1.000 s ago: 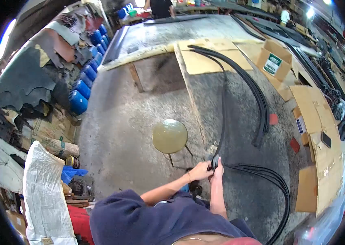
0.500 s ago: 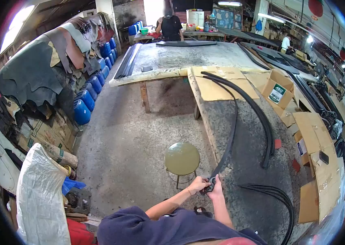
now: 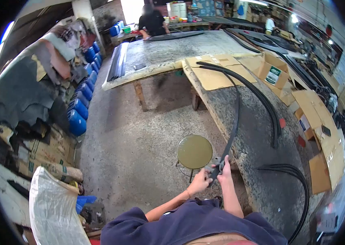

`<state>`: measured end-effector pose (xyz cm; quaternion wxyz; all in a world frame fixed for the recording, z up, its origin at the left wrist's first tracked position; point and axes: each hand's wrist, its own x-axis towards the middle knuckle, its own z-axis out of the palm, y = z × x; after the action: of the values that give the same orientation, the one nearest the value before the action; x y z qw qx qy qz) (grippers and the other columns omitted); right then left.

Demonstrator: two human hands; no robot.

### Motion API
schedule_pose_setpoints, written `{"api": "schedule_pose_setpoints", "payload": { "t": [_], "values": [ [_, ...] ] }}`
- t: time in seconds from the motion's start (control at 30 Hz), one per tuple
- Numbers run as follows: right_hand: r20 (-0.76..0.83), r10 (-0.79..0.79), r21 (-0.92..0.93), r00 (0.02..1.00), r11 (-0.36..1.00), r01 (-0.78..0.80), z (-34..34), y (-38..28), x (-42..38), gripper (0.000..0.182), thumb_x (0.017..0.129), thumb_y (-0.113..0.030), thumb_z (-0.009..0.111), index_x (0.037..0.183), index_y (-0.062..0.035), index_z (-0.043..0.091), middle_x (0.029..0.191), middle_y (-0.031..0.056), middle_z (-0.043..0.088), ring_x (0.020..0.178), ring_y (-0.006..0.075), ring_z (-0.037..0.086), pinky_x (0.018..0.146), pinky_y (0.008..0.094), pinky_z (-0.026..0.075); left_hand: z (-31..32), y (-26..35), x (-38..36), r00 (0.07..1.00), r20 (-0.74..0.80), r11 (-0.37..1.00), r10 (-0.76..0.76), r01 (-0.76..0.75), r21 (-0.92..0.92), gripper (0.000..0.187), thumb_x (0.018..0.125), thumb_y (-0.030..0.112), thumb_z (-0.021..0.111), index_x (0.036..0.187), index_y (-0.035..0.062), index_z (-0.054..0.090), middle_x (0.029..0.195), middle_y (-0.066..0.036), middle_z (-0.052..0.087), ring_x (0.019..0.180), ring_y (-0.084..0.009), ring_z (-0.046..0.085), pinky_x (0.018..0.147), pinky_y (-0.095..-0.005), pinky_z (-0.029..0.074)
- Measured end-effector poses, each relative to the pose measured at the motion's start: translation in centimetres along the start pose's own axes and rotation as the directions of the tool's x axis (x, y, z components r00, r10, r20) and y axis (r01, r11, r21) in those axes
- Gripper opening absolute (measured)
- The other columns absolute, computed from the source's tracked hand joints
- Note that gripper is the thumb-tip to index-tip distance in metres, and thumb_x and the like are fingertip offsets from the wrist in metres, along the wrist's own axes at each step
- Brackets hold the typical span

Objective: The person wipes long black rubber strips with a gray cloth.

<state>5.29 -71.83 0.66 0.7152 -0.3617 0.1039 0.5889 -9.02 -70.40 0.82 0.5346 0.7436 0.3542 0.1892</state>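
Observation:
A long black strip runs from the cardboard on the right-hand table down to both hands. My right hand is closed round the strip near its lower end, beside a small dark grey piece. Just left of it, my left hand has its fingers bent at the strip's end and the grey piece; what exactly its fingertips hold is too small to tell. More black strips lie curved in a bundle on the table, and another bundle lies closer, to the right.
A round stool stands left of the table. Cardboard and an open box lie beyond. Blue containers and draped hides line the left. A person stands behind the far table.
Both hands have moved up a little along the strip, and its lower end now shows below them. The camera view has shifted. The far person's arm has come down to the table.

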Motion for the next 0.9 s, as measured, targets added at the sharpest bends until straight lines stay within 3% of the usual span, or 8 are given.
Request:
{"api": "schedule_pose_setpoints", "payload": {
  "t": [0.07, 0.1, 0.37, 0.47, 0.57, 0.6, 0.67, 0.9],
  "values": [
    [0.096, -0.059, -0.027, 0.994, 0.998, 0.062, 3.2, 2.0, -2.1, 0.036, 0.087, -0.043, 0.053, 0.078, -0.0077, 0.051, 0.065, 0.0032, 0.051, 0.059, 0.0177, 0.052, 0.058, 0.0311, 0.047, 0.5, -3.1, 1.6, 0.979, -0.203, 0.994, 0.022, -0.043, -0.1, 0.041, 0.076, 0.01, 0.065, 0.105, -0.0046, 0.041, 0.068, -0.012, 0.057, 0.067, -0.0279, 0.058, 0.061, -0.0363, 0.044],
    [0.079, -0.09, -0.113, 0.993, 0.989, 0.098, 3.2, 2.4, -2.1, 0.036, 0.087, -0.042, 0.054, 0.078, -0.0078, 0.052, 0.066, 0.0033, 0.053, 0.062, 0.0185, 0.055, 0.06, 0.0321, 0.048, 0.3, -3.3, 2.1, 0.98, -0.144, 0.963, -0.138, 0.098, -0.251, 0.041, 0.075, 0.012, 0.066, 0.104, -0.0053, 0.041, 0.067, -0.01, 0.057, 0.068, -0.0219, 0.056, 0.062, -0.0331, 0.044],
    [0.078, -0.048, 0.166, 0.996, 0.986, 0.034, -1.1, -0.7, 3.8, 0.039, 0.076, -0.043, 0.065, 0.068, -0.0088, 0.048, 0.058, 0.0052, 0.051, 0.05, 0.0195, 0.049, 0.052, 0.0313, 0.046, -5.5, 2.2, -3.9, 0.995, 0.085, 0.997, 0.045, -0.039, -0.067, 0.038, 0.076, 0.011, 0.065, 0.103, -0.0042, 0.042, 0.062, -0.008, 0.052, 0.056, -0.0155, 0.049, 0.056, -0.0309, 0.042],
    [-0.012, -0.15, 0.013, 0.989, 0.989, 0.15, 1.0, -1.4, 2.7, 0.041, 0.072, -0.042, 0.07, 0.067, -0.0091, 0.046, 0.057, 0.003, 0.048, 0.049, 0.0198, 0.05, 0.05, 0.0334, 0.047, -6.3, 0.2, -5.1, 0.974, 0.225, 0.998, -0.021, 0.006, 0.068, 0.042, 0.079, 0.015, 0.064, 0.108, -0.0035, 0.04, 0.068, -0.008, 0.054, 0.06, -0.0162, 0.053, 0.06, -0.0306, 0.045],
    [0.0, -0.146, -0.14, 0.989, 0.98, 0.144, 1.4, 2.6, 3.9, 0.043, 0.07, -0.047, 0.071, 0.073, -0.0102, 0.048, 0.059, 0.0036, 0.051, 0.047, 0.0208, 0.053, 0.042, 0.036, 0.046, -2.6, -7.7, 1.1, 0.97, 0.124, 0.974, 0.207, -0.193, -0.116, 0.047, 0.087, 0.027, 0.057, 0.118, -0.0014, 0.036, 0.086, -0.012, 0.056, 0.067, -0.0196, 0.059, 0.068, -0.0304, 0.05],
    [-0.078, -0.154, -0.267, 0.985, 0.955, 0.128, 2.9, 3.8, 2.9, 0.044, 0.07, -0.048, 0.071, 0.074, -0.0098, 0.048, 0.059, 0.0033, 0.052, 0.047, 0.0205, 0.054, 0.042, 0.0362, 0.046, -3.8, -1.4, 1.2, 0.954, 0.297, 0.83, -0.051, 0.206, -0.518, 0.043, 0.09, 0.027, 0.052, 0.119, -0.001, 0.034, 0.081, -0.012, 0.057, 0.062, -0.0172, 0.058, 0.061, -0.0275, 0.05],
    [-0.012, -0.215, -0.305, 0.977, 0.931, 0.201, 2.5, 4.0, 4.9, 0.044, 0.07, -0.048, 0.071, 0.072, -0.0106, 0.048, 0.059, 0.0038, 0.051, 0.047, 0.0211, 0.053, 0.044, 0.0376, 0.047, -3.5, -0.2, 2.1, 0.941, 0.222, 0.793, -0.255, 0.335, -0.509, 0.034, 0.093, 0.027, 0.047, 0.115, 0.0024, 0.038, 0.077, -0.007, 0.052, 0.052, -0.0125, 0.05, 0.045, -0.0254, 0.044],
    [-0.019, -0.137, 0.012, 0.99, 0.99, 0.138, 3.3, -7.4, 8.0, 0.044, 0.071, -0.05, 0.069, 0.062, -0.013, 0.047, 0.053, 0.0058, 0.049, 0.049, 0.0241, 0.055, 0.046, 0.0391, 0.048, -11.6, -1.0, -6.9, 0.957, 0.214, 0.979, -0.198, 0.202, 0.004, 0.034, 0.093, 0.036, 0.043, 0.094, 0.0028, 0.053, 0.057, 0.0, 0.046, 0.046, -0.0108, 0.048, 0.045, -0.0259, 0.042]
  ]
}}
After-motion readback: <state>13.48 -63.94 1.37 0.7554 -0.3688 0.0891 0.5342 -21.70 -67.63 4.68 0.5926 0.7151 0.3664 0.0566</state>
